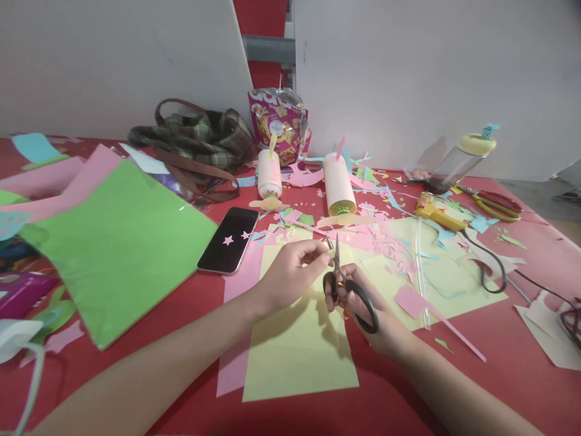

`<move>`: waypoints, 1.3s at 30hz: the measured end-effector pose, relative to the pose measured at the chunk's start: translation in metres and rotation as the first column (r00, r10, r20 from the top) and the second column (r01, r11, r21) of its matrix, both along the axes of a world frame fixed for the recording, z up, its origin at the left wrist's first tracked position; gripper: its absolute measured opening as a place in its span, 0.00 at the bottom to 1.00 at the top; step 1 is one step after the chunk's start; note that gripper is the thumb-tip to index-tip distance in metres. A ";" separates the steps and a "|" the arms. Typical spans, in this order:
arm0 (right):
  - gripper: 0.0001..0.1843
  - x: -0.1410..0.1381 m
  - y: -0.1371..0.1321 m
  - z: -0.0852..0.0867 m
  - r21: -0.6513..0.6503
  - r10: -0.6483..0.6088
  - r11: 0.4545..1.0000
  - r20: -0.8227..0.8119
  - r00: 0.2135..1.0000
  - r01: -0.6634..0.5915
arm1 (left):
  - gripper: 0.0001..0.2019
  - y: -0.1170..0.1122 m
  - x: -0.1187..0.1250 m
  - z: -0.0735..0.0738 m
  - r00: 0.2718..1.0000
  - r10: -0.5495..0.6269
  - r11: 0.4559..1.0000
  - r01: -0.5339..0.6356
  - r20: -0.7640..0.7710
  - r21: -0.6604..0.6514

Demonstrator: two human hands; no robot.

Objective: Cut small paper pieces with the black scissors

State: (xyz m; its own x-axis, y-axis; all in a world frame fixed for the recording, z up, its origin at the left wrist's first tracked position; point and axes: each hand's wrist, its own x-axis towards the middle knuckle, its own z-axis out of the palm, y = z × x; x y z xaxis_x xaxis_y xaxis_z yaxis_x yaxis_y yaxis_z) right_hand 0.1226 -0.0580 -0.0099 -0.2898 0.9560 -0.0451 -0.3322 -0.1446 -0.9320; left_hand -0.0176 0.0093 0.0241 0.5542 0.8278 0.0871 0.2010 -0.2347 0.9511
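Note:
My right hand (pixel 363 306) grips black-handled scissors (pixel 347 287), fingers through the loops and blades pointing up and away. My left hand (pixel 293 269) is closed in a pinch on a tiny pale paper scrap (pixel 330 254) held right at the blades. Both hands hover over a pale yellow paper sheet (pixel 295 357) lying on a pink sheet (pixel 233 363) on the red table (pixel 499 375).
A large green sheet (pixel 118 242) lies left, a black phone (pixel 228 240) with star cutouts beside it. Two paper-wrapped rolls (pixel 338 181) stand behind, amid scraps. A yellow glue gun (pixel 438 215) with cable, red-handled scissors (pixel 497 204), a bottle (pixel 458 158), a bag (pixel 200 142) and snack packet (pixel 279 124) sit farther back.

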 end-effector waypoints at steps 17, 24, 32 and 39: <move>0.12 0.000 0.000 0.001 -0.002 0.049 0.999 0.008 0.999 -0.049 | 0.08 0.010 -0.008 0.009 0.988 -0.079 0.996 0.082 -0.130 0.019; 0.13 0.001 0.000 0.000 -0.002 0.079 0.997 0.021 0.997 -0.079 | 0.08 0.014 -0.012 0.016 0.977 -0.115 0.992 0.122 -0.182 0.029; 0.13 0.002 0.001 0.001 -0.020 0.106 0.994 0.060 0.993 -0.105 | 0.08 0.017 -0.016 0.022 0.945 -0.136 0.987 0.157 -0.298 0.046; 0.13 0.001 0.002 0.003 -0.048 0.121 0.992 0.067 0.990 -0.118 | 0.08 0.018 -0.018 0.025 0.933 -0.147 0.986 0.163 -0.330 0.023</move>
State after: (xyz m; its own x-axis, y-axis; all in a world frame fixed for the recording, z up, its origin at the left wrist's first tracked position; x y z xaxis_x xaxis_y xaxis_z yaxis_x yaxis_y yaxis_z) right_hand 0.1237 -0.0561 -0.0064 -0.3968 0.9113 -0.1099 -0.2449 -0.2205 -0.9441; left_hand -0.0353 0.0277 0.0494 0.6801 0.7286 -0.0812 0.4551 -0.3328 0.8259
